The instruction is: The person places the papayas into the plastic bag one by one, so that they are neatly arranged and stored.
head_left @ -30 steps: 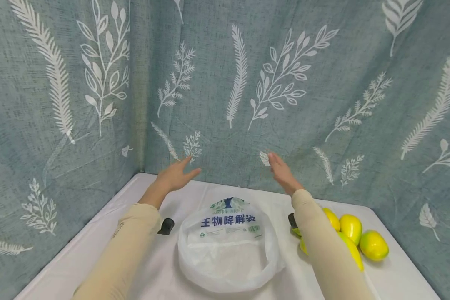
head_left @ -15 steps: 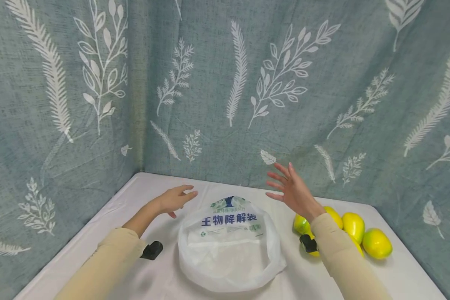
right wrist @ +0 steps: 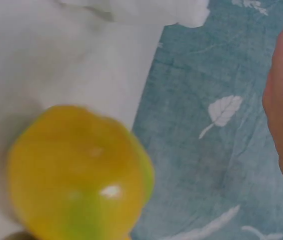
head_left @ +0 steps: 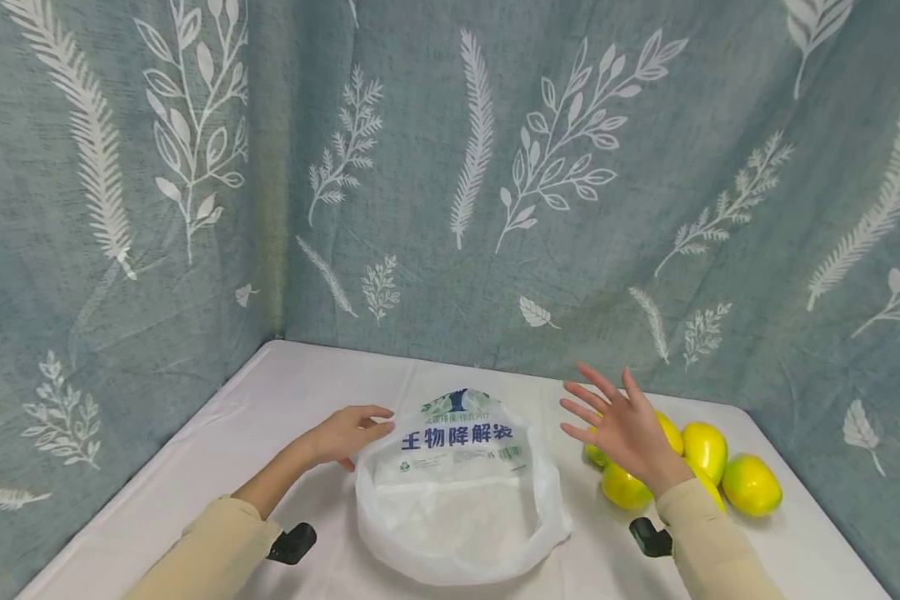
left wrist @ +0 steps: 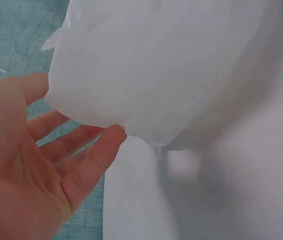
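Observation:
A white plastic bag (head_left: 461, 487) with blue and green print sits on the table, its rim rolled into a wide round mouth. At the bag's upper left edge is my left hand (head_left: 345, 433), fingers loosely bent; in the left wrist view the left hand (left wrist: 41, 155) has its fingertips at the bag's edge (left wrist: 146, 75), some hidden behind it. My right hand (head_left: 626, 433) is raised with spread fingers, palm toward the bag, in front of several yellow-green mangoes (head_left: 752, 485). One mango (right wrist: 76, 172) looms large and blurred in the right wrist view.
A white cloth covers the table (head_left: 300, 375). Blue-green curtains (head_left: 420, 167) with white leaf prints hang behind it and at both sides. A black wrist camera (head_left: 292, 543) sits below the left wrist, another black camera (head_left: 651, 537) below the right.
Both hands have come down and back from near the curtain. The left hand has reached the bag's left edge; the right has moved right, in front of the mangoes, turning its palm to view.

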`<action>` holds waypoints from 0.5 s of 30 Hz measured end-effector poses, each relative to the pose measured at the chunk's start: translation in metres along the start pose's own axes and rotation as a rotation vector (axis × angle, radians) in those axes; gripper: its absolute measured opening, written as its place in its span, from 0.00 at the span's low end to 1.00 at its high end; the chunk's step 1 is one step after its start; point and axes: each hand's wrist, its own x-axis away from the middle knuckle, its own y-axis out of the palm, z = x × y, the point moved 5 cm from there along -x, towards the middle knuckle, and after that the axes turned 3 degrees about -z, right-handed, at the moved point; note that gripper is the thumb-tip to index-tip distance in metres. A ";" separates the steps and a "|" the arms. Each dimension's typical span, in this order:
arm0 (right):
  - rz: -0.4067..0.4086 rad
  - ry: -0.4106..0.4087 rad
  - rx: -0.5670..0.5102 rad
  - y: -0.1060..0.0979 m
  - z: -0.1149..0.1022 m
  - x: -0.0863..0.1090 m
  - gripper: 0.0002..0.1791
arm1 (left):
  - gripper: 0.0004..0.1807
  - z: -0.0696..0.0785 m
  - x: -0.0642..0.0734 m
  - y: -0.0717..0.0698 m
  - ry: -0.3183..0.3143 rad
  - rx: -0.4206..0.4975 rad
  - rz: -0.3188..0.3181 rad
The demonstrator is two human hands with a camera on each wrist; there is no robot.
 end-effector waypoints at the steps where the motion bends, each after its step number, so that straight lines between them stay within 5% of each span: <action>1: -0.009 -0.003 -0.024 -0.004 0.000 0.005 0.42 | 0.26 0.000 0.000 0.002 -0.001 0.011 -0.001; 10: -0.199 -0.055 -0.346 -0.042 -0.013 0.053 0.33 | 0.25 0.001 -0.001 0.015 -0.057 0.142 0.001; 15: -0.203 -0.085 -0.373 -0.062 -0.028 0.078 0.33 | 0.24 0.003 0.000 0.018 -0.077 0.191 0.026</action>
